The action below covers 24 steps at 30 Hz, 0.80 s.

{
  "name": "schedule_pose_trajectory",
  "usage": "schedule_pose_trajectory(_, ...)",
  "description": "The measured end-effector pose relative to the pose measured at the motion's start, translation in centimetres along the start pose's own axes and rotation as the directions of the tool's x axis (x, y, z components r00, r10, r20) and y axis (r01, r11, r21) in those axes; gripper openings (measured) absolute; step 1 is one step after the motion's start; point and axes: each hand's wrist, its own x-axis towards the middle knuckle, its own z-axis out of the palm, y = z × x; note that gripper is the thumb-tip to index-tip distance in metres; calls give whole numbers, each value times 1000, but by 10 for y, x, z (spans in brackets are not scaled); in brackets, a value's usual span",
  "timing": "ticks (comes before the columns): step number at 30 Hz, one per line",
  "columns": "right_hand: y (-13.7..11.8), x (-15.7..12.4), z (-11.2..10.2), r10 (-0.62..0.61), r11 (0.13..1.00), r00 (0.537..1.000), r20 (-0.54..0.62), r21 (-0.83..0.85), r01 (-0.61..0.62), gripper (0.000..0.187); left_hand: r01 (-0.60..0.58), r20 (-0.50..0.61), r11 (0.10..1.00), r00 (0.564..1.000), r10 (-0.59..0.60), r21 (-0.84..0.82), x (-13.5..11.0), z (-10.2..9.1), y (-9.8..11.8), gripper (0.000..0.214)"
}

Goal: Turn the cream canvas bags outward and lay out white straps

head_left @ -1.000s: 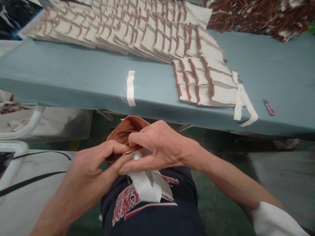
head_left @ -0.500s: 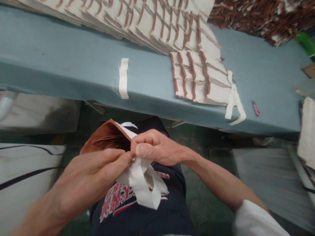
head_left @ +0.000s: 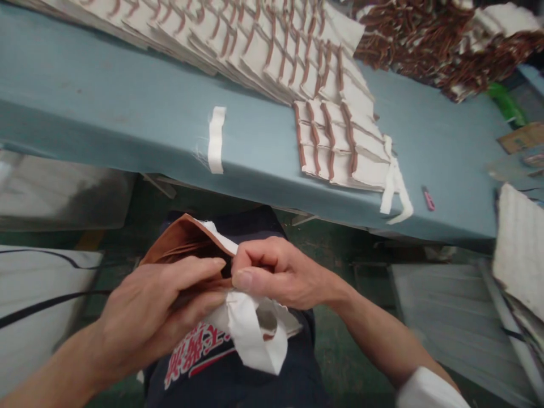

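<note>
Over my lap is a bundle of brown sheets with white backing [head_left: 172, 241], its layers fanned apart at the opening. My left hand [head_left: 157, 300] grips the near layers, index finger over them and thumb below; its other fingers are hidden. Curled closed, my right hand [head_left: 280, 272] pinches the bundle's edge beside my left fingertips. What lies inside its fist is hidden. A looped white cloth strip [head_left: 272, 351] hangs beneath my right hand, against the bundle's whitish end.
On the blue-covered table [head_left: 148, 124] lie overlapping white bundles with brown edges [head_left: 272, 51], a loose white strip [head_left: 216, 141] and a small pink cutter [head_left: 428, 198]. A heap of brown and white scraps [head_left: 425, 45] sits at the back right.
My left index finger and thumb have parted from my right fingertips, and the bundle's layers show wider apart. The white loop still hangs below. The view has shifted slightly.
</note>
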Motion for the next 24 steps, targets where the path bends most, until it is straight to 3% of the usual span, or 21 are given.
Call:
schedule_pose_trajectory(2, -12, -5, -4, -120, 944, 992, 45, -305, 129, 29, -29, 4, 1000, 1000, 29, 11, 4, -1, 2, 38)
schedule_pose_trajectory(5, -23, -11, -6, -238, 694, 961, 141, -668, 270, 19, -52, 0, 984, 999, 52, -172, 14, -2, 11, 37)
schedule_pose_trajectory(8, -26, -13, -5, -274, 491, 946, 175, -820, 294, 24, -52, 96, 934, 991, 91, -353, 27, -7, 19, 38)
schedule_pose_trajectory(11, -26, -8, -7, -284, 387, 938, 198, -871, 301, 32, -20, 177, 923, 979, 96, -385, 43, -16, 21, 36)
schedule_pose_trajectory(14, -26, 1, -12, -292, 389, 931, 219, -862, 324, 35, 23, 247, 907, 965, 90, -420, 59, -24, 19, 41)
schedule_pose_trajectory(17, -26, 5, -19, -325, 480, 920, 218, -801, 359, 32, 34, 279, 880, 953, 114, -474, 67, -25, 19, 43)
schedule_pose_trajectory(20, -25, 2, -20, -317, 551, 918, 239, -741, 384, 22, -37, 207, 901, 968, 139, -432, 61, -18, 24, 38)
schedule_pose_trajectory(24, -20, -8, -15, -346, 484, 906, 244, -781, 395, 26, -141, 70, 949, 984, 167, -281, 38, -4, 34, 38)
